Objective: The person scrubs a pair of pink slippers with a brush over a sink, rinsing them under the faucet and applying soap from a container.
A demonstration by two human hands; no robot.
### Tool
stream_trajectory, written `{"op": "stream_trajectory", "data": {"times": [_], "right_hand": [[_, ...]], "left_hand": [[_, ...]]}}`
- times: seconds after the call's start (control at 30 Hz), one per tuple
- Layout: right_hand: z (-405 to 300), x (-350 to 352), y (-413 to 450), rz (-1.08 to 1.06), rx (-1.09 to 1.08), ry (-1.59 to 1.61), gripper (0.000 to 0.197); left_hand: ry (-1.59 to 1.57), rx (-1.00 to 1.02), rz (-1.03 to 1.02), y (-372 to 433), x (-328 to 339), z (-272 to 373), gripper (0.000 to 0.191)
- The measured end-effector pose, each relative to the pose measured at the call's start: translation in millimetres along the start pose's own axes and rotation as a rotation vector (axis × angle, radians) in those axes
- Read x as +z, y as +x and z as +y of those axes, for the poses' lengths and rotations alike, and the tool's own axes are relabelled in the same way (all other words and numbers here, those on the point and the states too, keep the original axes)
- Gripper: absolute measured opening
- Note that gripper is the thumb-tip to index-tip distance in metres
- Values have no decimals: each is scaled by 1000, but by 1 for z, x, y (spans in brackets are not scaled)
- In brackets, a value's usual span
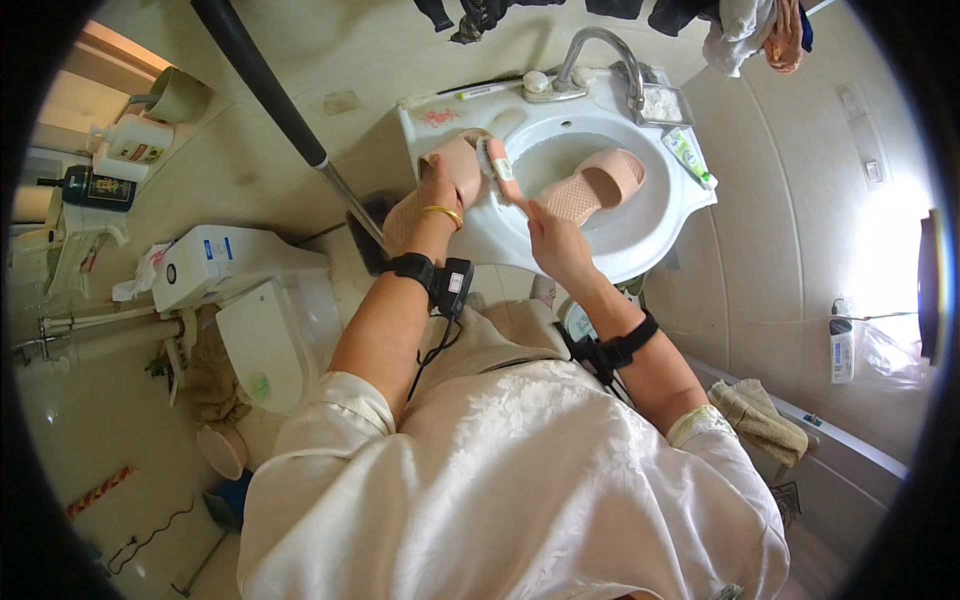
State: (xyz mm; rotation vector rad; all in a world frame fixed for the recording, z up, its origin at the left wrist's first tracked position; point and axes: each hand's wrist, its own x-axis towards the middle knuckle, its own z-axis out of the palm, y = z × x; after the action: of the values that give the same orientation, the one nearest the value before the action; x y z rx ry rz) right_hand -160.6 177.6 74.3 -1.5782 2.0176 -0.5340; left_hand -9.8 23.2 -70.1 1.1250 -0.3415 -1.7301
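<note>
My left hand (441,187) grips a pink slide slipper (466,161) over the left rim of a white washbasin (480,240). In my right hand (559,244) is the handle of a pink scrubbing brush (501,169). Its pale bristles face the slipper's strap end and seem to touch it. A second pink slipper (600,184) lies in the basin, tilted against the front right of the bowl, with cloudy water (551,157) around it. The sole under my left palm is partly hidden.
A chrome faucet (637,75) arches over the basin's back. On the right rim are a soap dish (664,105) and a green-white tube (688,157). A black-gripped pole (262,82) slants down at the left, near a white toilet (262,345). Clothes (739,30) hang above.
</note>
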Motion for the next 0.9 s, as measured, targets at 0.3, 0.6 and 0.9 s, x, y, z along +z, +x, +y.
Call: {"op": "stream_trajectory", "data": {"times": [0.3,0.6,0.9], "right_hand": [[-2,-4,-9,-82,-89,-104,39],[-5,-18,-34,-269,-31,-202,40],[-16,-32,-32,-337,-74,-259,42]], "left_hand": [[4,95,-5,-7,2,4,59],[560,154,20,-12,5,9,60],[138,28,46,-21,17,11,63]]}}
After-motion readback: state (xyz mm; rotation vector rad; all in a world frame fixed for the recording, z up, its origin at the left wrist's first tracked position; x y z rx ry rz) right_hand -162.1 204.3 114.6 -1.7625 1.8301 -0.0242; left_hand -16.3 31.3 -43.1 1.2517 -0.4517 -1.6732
